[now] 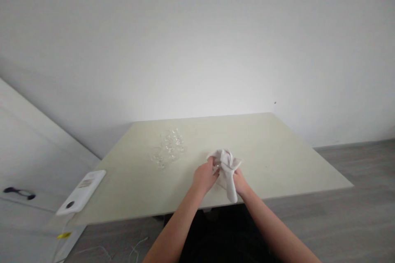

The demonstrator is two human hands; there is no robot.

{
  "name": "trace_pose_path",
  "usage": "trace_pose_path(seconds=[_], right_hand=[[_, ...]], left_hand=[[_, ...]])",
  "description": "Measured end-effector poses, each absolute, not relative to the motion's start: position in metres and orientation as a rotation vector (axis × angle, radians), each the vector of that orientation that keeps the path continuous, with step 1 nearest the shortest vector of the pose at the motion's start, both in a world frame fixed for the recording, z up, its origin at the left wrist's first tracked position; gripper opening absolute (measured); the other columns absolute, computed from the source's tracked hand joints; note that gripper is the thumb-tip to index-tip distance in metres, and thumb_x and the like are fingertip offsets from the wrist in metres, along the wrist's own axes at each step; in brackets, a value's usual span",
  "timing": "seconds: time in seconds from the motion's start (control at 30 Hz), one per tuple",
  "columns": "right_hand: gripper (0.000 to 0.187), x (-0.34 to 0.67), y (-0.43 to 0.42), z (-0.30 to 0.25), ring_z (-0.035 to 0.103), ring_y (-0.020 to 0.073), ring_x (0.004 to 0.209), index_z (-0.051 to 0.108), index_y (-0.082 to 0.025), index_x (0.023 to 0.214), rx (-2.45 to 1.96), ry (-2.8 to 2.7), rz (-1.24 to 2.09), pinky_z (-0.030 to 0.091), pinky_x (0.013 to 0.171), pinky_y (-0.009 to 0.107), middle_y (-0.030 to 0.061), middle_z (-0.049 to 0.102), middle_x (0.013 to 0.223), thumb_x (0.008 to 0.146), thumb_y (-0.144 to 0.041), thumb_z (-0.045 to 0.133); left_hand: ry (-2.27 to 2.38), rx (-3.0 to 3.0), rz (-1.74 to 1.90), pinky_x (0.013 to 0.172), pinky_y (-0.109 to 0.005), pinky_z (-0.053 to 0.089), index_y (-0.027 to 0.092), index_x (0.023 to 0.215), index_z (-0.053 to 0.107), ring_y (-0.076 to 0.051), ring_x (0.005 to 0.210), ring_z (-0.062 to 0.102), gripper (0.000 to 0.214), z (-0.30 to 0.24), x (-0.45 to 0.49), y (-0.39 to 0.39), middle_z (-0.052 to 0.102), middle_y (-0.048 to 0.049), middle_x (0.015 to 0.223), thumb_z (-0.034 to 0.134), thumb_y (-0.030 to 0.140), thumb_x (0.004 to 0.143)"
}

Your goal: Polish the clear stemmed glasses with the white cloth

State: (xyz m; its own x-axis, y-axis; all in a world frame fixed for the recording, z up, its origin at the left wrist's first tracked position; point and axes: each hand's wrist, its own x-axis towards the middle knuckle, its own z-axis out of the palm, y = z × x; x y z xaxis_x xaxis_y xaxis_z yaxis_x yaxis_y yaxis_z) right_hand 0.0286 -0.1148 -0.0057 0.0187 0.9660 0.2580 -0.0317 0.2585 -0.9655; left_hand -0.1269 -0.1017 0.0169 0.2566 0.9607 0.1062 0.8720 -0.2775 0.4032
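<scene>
A light, whitish cloth (227, 159) is bunched up near the front edge of the table, with one end hanging down toward me. My right hand (240, 183) is closed on the cloth from the right, its fingers mostly hidden by the folds. On the other side, my left hand (205, 176) is closed around a small clear glass piece (217, 166), of which only a glint shows between fingers and cloth. Its shape is mostly hidden. Left of my hands stands a cluster of clear glassware (173, 141), several pieces close together, with another glass (159, 158) at its near left side.
The pale table (271, 152) reaches back to a white wall (197, 49). A white power strip or flat box (82, 193) lies at the left table edge, with cables hanging below it. A white cabinet with a dark handle (19, 193) stands at the far left.
</scene>
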Motion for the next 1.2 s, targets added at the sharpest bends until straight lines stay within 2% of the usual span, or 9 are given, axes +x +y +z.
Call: trace_pose_path(seconds=[0.13,0.27,0.37,0.53,0.7,0.77,0.93,1.03,1.2], right_hand=[[0.042,0.023,-0.113,0.005,0.059,0.0239,0.092,0.058,-0.022,0.108,-1.1,-1.614,0.774,0.046,0.086,0.038,0.0066,0.063,0.103,0.066,-0.024,0.067],[0.021,0.017,-0.103,-0.005,0.06,0.0212,0.079,0.058,-0.019,0.094,-1.152,-1.265,1.041,0.049,0.074,0.033,0.0054,0.066,0.085,0.084,-0.033,0.044],[0.02,0.018,-0.103,-0.002,0.059,0.0207,0.075,0.059,-0.019,0.089,-1.144,-1.319,1.076,0.048,0.069,0.031,0.0043,0.065,0.08,0.083,-0.035,0.048],[0.031,0.021,-0.111,0.015,0.057,0.0223,0.091,0.059,-0.022,0.099,-1.02,-1.819,0.63,0.045,0.083,0.033,0.0064,0.059,0.103,0.069,-0.023,0.067],[0.015,0.011,-0.098,0.004,0.056,0.0193,0.075,0.055,-0.02,0.092,-1.152,-1.419,0.772,0.046,0.07,0.031,0.0035,0.06,0.082,0.08,-0.025,0.049],[0.014,0.012,-0.096,0.002,0.056,0.0184,0.07,0.056,-0.02,0.089,-1.172,-1.375,0.872,0.045,0.064,0.029,0.0022,0.06,0.075,0.083,-0.027,0.045],[0.025,0.028,-0.108,0.017,0.056,0.0212,0.084,0.058,-0.023,0.094,-1.039,-1.849,0.641,0.045,0.075,0.031,0.0044,0.06,0.094,0.071,-0.026,0.067],[0.031,0.027,-0.11,0.015,0.055,0.0231,0.091,0.058,-0.023,0.1,-1.018,-1.841,0.605,0.045,0.081,0.033,0.007,0.057,0.104,0.07,-0.027,0.067],[0.022,0.007,-0.1,-0.009,0.057,0.0205,0.08,0.053,-0.02,0.1,-1.157,-1.244,0.926,0.048,0.073,0.033,0.0045,0.06,0.087,0.087,-0.034,0.042]], left_hand=[[1.763,2.49,0.541,0.086,-0.039,0.045,0.019,0.102,0.056,-0.026,0.092,0.062,0.015,0.021,-0.12,-0.1,0.066,-0.009,0.094,0.049,0.024,0.09],[1.738,2.683,0.819,0.103,-0.045,0.036,0.017,0.12,0.053,-0.025,0.103,0.058,0.03,0.015,-0.117,-0.106,0.064,-0.0101,0.1,0.042,0.015,0.091],[1.732,2.576,0.623,0.092,-0.041,0.043,0.017,0.118,0.057,-0.025,0.094,0.062,0.03,0.017,-0.121,-0.102,0.066,-0.0113,0.095,0.042,0.017,0.092],[1.561,2.38,0.317,0.068,-0.03,0.046,0.019,0.105,0.065,-0.024,0.077,0.065,0.024,0.035,-0.133,-0.088,0.07,-0.0082,0.082,0.053,0.032,0.089],[1.759,2.589,0.637,0.088,-0.04,0.044,0.016,0.111,0.058,-0.027,0.096,0.062,0.024,0.029,-0.12,-0.1,0.067,-0.0118,0.098,0.045,0.019,0.092],[1.816,2.57,0.633,0.087,-0.039,0.044,0.016,0.116,0.056,-0.026,0.095,0.062,0.028,0.022,-0.118,-0.106,0.066,-0.0124,0.098,0.043,0.015,0.091],[1.523,2.286,0.393,0.07,-0.029,0.045,0.02,0.114,0.061,-0.023,0.081,0.066,0.03,0.024,-0.131,-0.1,0.071,-0.0075,0.088,0.057,0.03,0.086],[1.446,2.342,0.431,0.075,-0.03,0.047,0.022,0.111,0.061,-0.024,0.086,0.065,0.028,0.032,-0.132,-0.095,0.071,-0.0065,0.091,0.059,0.032,0.085],[1.804,2.641,0.68,0.092,-0.043,0.043,0.017,0.115,0.058,-0.027,0.1,0.06,0.028,0.023,-0.117,-0.102,0.066,-0.0121,0.1,0.043,0.016,0.091]])
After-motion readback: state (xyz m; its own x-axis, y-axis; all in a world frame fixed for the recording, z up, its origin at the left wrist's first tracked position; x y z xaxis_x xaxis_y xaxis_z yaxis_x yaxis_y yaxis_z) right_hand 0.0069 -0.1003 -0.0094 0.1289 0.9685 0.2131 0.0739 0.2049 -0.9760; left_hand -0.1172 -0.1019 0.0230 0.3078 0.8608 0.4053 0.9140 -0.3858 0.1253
